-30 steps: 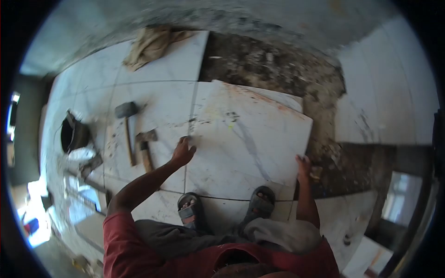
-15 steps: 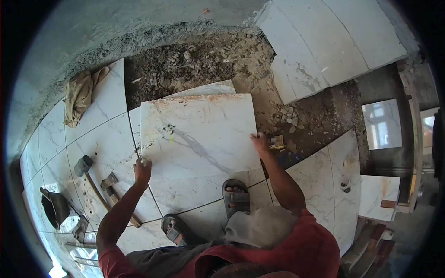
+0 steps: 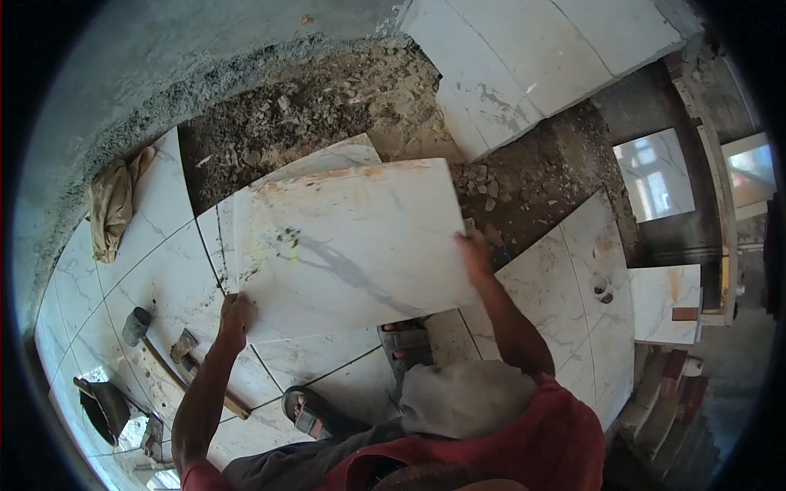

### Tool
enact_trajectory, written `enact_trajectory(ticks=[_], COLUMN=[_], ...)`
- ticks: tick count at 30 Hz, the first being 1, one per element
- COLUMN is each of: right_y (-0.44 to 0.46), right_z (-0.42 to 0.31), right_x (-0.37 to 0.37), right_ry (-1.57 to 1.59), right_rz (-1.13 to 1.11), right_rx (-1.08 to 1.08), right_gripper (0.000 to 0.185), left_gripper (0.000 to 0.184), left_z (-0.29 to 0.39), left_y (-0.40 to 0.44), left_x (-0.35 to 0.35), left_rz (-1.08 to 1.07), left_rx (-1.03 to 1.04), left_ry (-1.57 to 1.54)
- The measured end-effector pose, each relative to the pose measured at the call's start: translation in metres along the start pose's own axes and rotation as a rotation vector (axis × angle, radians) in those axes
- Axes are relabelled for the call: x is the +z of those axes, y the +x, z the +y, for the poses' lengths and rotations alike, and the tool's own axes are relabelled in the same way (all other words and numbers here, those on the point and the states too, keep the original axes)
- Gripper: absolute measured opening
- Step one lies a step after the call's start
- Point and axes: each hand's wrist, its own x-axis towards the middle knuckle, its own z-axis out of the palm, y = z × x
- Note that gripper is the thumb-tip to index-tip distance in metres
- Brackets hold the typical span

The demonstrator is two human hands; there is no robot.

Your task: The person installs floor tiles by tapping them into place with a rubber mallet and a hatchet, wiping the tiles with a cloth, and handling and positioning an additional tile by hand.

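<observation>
A large white marble-look tile [image 3: 360,237] with grey veins and brown stains along its far edge is held up in front of me by both hands. My left hand [image 3: 233,321] is closed on its near left corner. On its right edge my right hand [image 3: 472,254] is closed too, slightly blurred. Part of another tile [image 3: 332,157] shows beyond the far edge. The held tile's near edge hides part of one sandal [image 3: 406,344].
Laid white tiles [image 3: 155,290] surround my feet. To the left lie a rubber mallet [image 3: 137,326], a hammer [image 3: 183,345], a dark bucket [image 3: 105,409] and a cloth [image 3: 113,209]. Rubble [image 3: 270,123] covers the ground ahead, near a tiled step [image 3: 508,65]. More tiles [image 3: 653,176] lie right.
The tile has come up off the floor and closer to me, its near edge now overlapping a sandal. Both hands moved with it. The view has shifted and turned a little.
</observation>
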Motion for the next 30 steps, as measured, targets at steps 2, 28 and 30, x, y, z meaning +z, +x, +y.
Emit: enact_trajectory(ticks=[2, 28, 30], right_y=[-0.010, 0.251, 0.279], right_z=[0.008, 0.006, -0.011], right_x=[-0.045, -0.459, -0.439], right_ry=[-0.102, -1.933, -1.745], right_rz=[0.031, -0.006, -0.159], right_rx=[0.036, -0.601, -0.268], right_gripper=[0.028, 0.021, 0.030], left_gripper=[0.021, 0.034, 0.034], left_z=[0.054, 0.076, 0.087], left_y=[-0.039, -0.017, -0.011], left_x=[0.061, 0.465, 0.467], left_rz=[0.088, -0.468, -0.431], left_rx=[-0.113, -0.479, -0.487], left_ry=[0.032, -0.852, -0.867])
